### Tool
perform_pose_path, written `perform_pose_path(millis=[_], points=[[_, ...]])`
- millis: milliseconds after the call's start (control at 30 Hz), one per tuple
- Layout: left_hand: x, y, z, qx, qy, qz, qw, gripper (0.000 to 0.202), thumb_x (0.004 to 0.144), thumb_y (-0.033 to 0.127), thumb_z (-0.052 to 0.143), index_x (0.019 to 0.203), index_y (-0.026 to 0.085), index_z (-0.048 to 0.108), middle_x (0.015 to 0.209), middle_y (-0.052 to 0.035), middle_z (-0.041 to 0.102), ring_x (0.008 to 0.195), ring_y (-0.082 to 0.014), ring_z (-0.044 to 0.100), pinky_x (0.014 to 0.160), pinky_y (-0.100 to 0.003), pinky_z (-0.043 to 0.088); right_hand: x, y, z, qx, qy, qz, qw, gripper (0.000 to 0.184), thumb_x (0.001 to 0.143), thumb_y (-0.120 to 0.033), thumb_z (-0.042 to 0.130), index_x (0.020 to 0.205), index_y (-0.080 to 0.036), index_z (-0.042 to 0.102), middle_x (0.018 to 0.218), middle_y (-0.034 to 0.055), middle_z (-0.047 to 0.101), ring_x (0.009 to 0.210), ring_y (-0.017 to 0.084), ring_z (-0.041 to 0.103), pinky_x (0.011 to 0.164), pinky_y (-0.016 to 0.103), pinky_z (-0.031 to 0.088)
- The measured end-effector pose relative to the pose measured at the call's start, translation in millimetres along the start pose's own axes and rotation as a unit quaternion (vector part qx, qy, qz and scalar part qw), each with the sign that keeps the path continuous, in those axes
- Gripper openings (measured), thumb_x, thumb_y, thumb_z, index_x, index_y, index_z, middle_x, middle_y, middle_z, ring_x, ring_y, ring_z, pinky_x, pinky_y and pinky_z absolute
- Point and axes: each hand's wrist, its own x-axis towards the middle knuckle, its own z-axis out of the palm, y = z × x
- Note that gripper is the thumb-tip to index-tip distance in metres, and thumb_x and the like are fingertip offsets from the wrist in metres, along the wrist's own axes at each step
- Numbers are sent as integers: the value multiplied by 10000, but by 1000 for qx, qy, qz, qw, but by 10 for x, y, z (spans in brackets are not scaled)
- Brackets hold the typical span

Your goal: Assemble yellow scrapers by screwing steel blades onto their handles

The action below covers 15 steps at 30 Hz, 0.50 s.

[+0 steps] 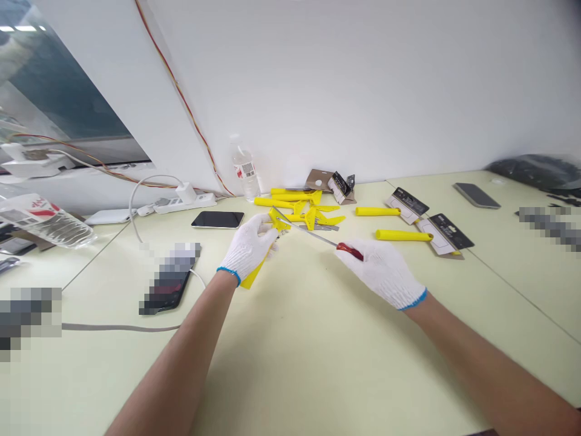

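Note:
My left hand (249,247), in a white knit glove with a blue cuff, is closed around a yellow plastic scraper (252,277). One end shows above my fingers and the other below my palm; the middle is hidden. My right hand (385,274), gloved the same way, grips a screwdriver (350,250) by its red handle. Its long metal shaft reaches left, the tip meeting the upper end of the held piece. Behind it lie several yellow scrapers (313,218) in a loose pile. Two yellow handles (403,235) with carded packaging (445,233) lie to the right.
A water bottle (246,172) stands by the wall, and another bottle (49,221) lies at left. Phones (218,219) and a power strip (184,201) with white cables sit on the left. A grey phone (476,195) and black bag (535,175) are at right.

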Motion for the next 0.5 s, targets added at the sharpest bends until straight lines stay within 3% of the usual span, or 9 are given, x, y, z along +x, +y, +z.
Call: perform_pose_path(millis=[67, 167, 267, 367, 500], points=[[16, -23, -18, 44, 5, 16, 999, 456, 905, 257, 602, 1360, 243, 625, 1301, -103, 707, 702, -147, 713, 606, -283, 577, -8, 1, -20, 22, -25, 14, 999, 464, 1010, -569, 449, 765, -200, 585, 640, 21, 551, 589, 144, 494, 556, 293, 298], [28, -28, -18, 103, 25, 42, 993, 424, 908, 236, 591, 1327, 250, 653, 1323, -87, 702, 670, -130, 702, 630, -280, 584, 6, 34, -50, 99, -111, 59, 987, 481, 1011, -588, 456, 753, -183, 460, 649, -11, 475, 576, 111, 396, 540, 261, 264], [24, -3, 5, 133, 44, 62, 988, 399, 888, 199, 611, 1283, 220, 663, 1323, -83, 711, 671, -109, 680, 670, -264, 575, 30, 38, -78, 134, -156, 115, 972, 428, 951, -577, 561, 796, -189, 467, 698, -17, 499, 599, 106, 406, 542, 242, 268], [10, 20, 22, 128, 60, 53, 989, 325, 902, 288, 655, 1216, 203, 665, 1285, -81, 725, 621, -102, 663, 643, -270, 567, 29, 10, -74, 112, -127, 114, 979, 390, 876, -522, 665, 797, -186, 483, 726, -17, 522, 636, 111, 425, 564, 240, 270], [0, 24, 18, 106, 75, 66, 989, 272, 927, 393, 647, 1135, 218, 661, 1267, -35, 731, 595, -103, 671, 588, -265, 548, -10, -9, -6, 42, -57, 40, 997, 474, 957, -554, 557, 713, -177, 409, 662, -11, 452, 626, 117, 389, 589, 267, 256]])
